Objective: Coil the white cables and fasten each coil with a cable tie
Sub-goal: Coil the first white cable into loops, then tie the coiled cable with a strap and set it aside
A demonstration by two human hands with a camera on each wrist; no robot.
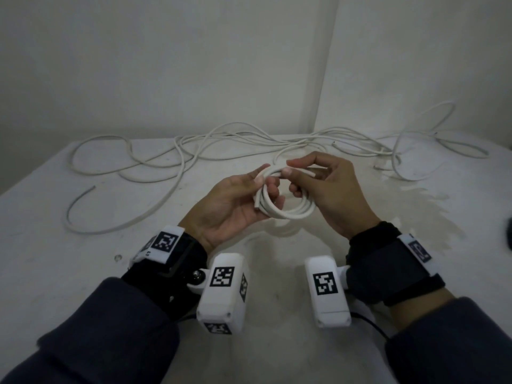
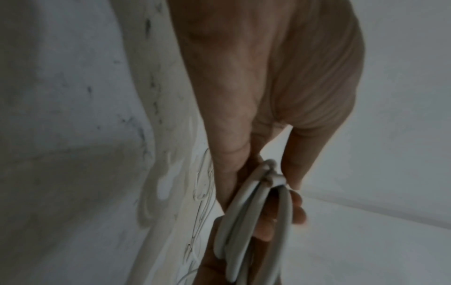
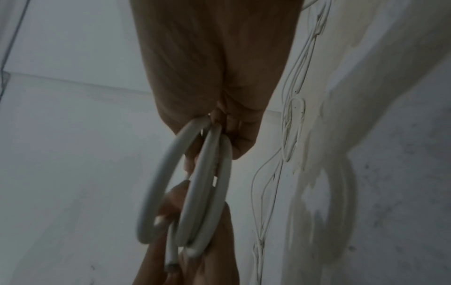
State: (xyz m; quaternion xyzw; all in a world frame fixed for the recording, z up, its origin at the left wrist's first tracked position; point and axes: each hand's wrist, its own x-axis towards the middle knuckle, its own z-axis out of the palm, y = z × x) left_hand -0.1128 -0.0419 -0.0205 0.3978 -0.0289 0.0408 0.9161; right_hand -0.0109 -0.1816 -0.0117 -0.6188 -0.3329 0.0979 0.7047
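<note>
Above the white surface [image 1: 83,273], both hands held a small white cable coil [image 1: 288,212]: left hand [image 1: 230,206] gripped its side, right hand [image 1: 329,189] pinched its top; loose cables [image 1: 180,162] lay behind.

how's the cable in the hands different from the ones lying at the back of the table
The held cable is wound into a small tight coil of several loops; the loose cables sprawl in wide tangled curves. The held cable is lifted off the table, gripped by the left hand and right hand; the loose cables lie on it untouched. Both are white and round, and no tie shows on either.
</note>
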